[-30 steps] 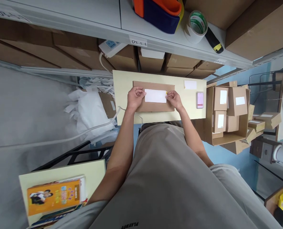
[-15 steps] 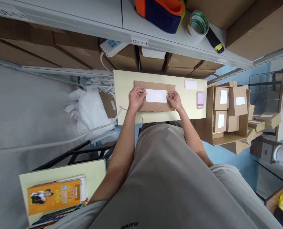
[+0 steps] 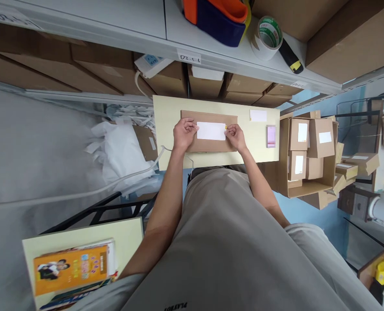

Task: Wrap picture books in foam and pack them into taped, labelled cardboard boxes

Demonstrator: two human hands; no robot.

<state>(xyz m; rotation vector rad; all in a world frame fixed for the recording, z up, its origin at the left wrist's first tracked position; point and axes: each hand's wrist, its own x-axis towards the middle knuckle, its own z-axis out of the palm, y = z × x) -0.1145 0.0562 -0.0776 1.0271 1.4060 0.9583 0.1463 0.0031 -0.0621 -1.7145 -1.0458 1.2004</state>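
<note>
A flat brown cardboard box (image 3: 208, 146) lies on the pale yellow table. Over its top face is a white label (image 3: 211, 131), with a small yellow mark at its right end. My left hand (image 3: 184, 133) pinches the label's left edge, fingers curled above the box. At the opposite edge, my right hand (image 3: 235, 136) pinches the label between thumb and forefinger beside the yellow mark. Whether the label's middle touches the cardboard I cannot tell. Right of the box lie a second white label (image 3: 258, 115) and a small pink-purple box (image 3: 271, 136).
A large carton (image 3: 284, 157) of labelled boxes stands right of the table (image 3: 166, 106). Above runs a shelf (image 3: 211, 54) with a tape roll (image 3: 267, 38), a utility knife (image 3: 291, 56) and a tape dispenser (image 3: 221, 21). A white cable (image 3: 127, 176) crosses at left, near white bags (image 3: 121, 147).
Both hands stay at the label's ends with almost no movement. The whole view has shifted very slightly.
</note>
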